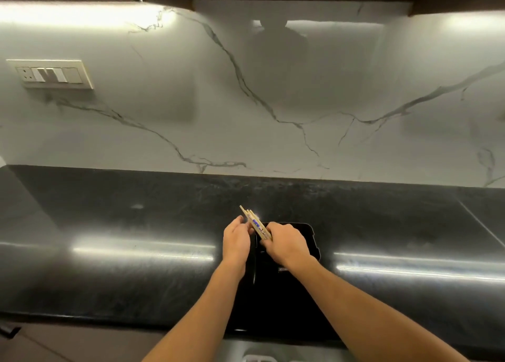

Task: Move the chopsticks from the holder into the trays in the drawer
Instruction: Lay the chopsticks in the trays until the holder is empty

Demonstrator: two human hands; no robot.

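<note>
A bundle of pale wooden chopsticks (255, 223) with blue printed bands points up and to the left above a black holder (306, 238) standing on the dark countertop. My right hand (287, 242) grips the bundle's lower part, fingers curled round it. My left hand (236, 240) touches the bundle from the left with its fingertips. The chopsticks' lower ends are hidden behind my right hand. A strip of the open drawer with a pale tray edge (257, 357) shows at the bottom of the view.
The glossy black countertop (123, 238) stretches left and right. A white marble backsplash (246, 101) rises behind it, with a switch plate (50, 74) at the left. Dark cabinets hang overhead.
</note>
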